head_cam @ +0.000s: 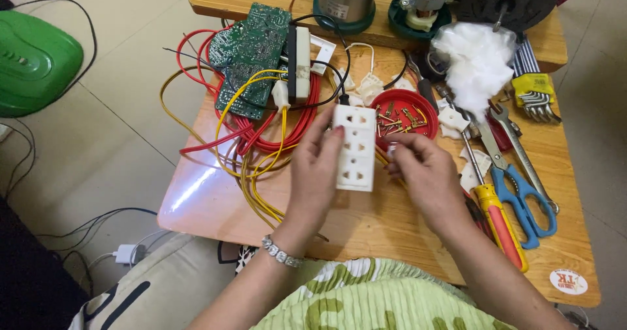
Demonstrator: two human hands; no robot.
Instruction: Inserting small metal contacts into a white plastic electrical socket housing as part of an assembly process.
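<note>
You are working over a small wooden bench (392, 225) with a glossy top. Toward its far left corner sits the biggest loose item, a green rectangular circuit board (251, 55), with a tangle of red and yellow insulated wires (261, 140) spilling from it down toward the left edge. At the far edge stand a cylindrical steel vessel on a green base (345, 3) and, just to its right, a small electric motor in a green cup (424, 6). A puff of white cotton wadding (477, 62) lies near the far right corner, with a set of steel hex keys in a yellow holder (532, 91) beside it. Along the right edge lie blue-handled scissors (519, 193) and an orange-and-yellow-handled screwdriver (499, 222), close together. A round red plastic dish of brass screws and contacts (405, 117) sits near the middle, just beyond your hands.

Your left hand (313, 173) grasps the white rectangular plastic socket strip (356, 148) by its left side and holds it upright, raised above the middle of the bench. Your right hand (424, 173) is closed at the strip's right edge, fingertips pinched on what may be a small white part (392, 151); it is too tiny to tell clearly.
</note>
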